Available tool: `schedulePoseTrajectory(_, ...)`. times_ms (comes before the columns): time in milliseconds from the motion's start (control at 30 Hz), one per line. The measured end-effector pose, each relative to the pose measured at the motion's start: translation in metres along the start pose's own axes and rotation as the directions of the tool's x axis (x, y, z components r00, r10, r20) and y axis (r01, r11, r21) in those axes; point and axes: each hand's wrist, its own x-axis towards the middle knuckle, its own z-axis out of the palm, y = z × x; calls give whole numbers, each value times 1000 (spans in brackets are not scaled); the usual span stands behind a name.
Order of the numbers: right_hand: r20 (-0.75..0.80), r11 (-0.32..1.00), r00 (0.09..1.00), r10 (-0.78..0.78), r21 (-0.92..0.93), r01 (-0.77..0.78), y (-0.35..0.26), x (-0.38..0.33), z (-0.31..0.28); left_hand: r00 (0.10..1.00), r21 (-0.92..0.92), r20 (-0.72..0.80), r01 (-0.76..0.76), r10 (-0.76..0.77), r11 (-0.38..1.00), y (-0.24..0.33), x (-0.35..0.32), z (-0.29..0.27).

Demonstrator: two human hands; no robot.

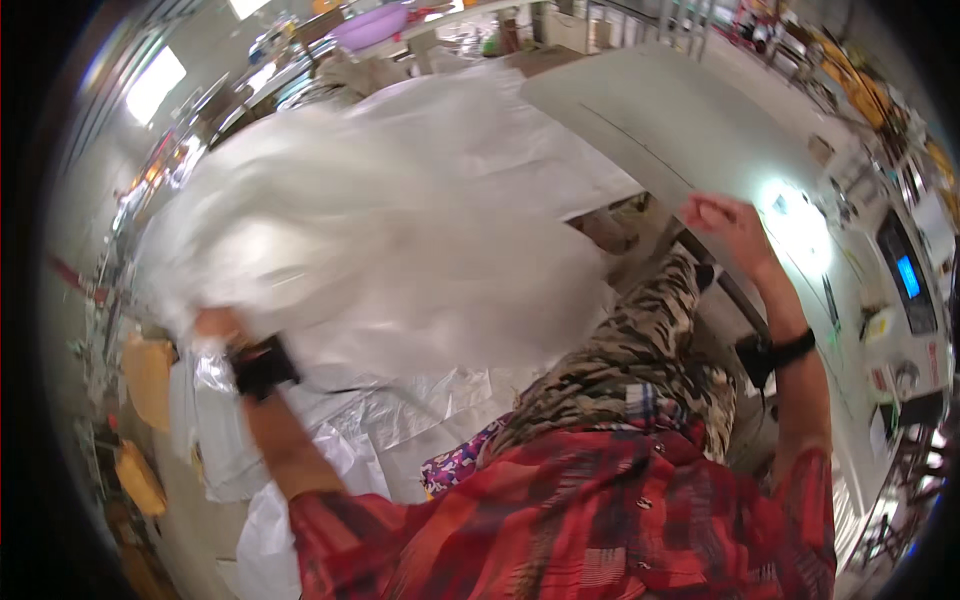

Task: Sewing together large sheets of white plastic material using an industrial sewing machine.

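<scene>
A large, thin white sheet [380, 230] billows across the left and middle of the view, smeared by motion. At its near left edge, my left hand [220, 325] is closed on the sheet, though its fingers are blurred. My right hand [728, 228] is up on the right, above the near edge of a pale sewing machine table [640, 110]. Its fingers are curled in, with nothing showing in them, and it is apart from the sheet. Each wrist wears a black strapped device.
A bright lamp spot [797, 225] lights the table by the sewing machine's control panel [908, 275] at right. More white sheeting [400, 410] lies below the billowing one. A purple basin [370, 27] stands at the back. Brown pieces [148, 380] lie at left.
</scene>
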Motion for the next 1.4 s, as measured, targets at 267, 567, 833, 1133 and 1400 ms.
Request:
schedulePoseTrajectory(267,-307,995,949,64,96,-36,56,20,-39,831,326,-351,541,-432,775,-196,8,-215)
schedulePoseTrajectory(567,-284,982,959,13,187,42,65,1,-40,838,337,-392,515,-380,788,-210,30,-135)
schedulePoseTrajectory(833,-285,992,959,-13,119,48,58,-5,-37,854,674,165,-463,494,576,4,-22,269)
schedulePoseTrajectory(1133,-312,996,946,92,11,-93,40,-9,-28,829,-295,498,-114,255,949,286,-150,371)
schedulePoseTrajectory(1400,-331,990,938,107,-47,-130,32,-8,-23,791,-364,435,-283,431,887,301,-144,404)
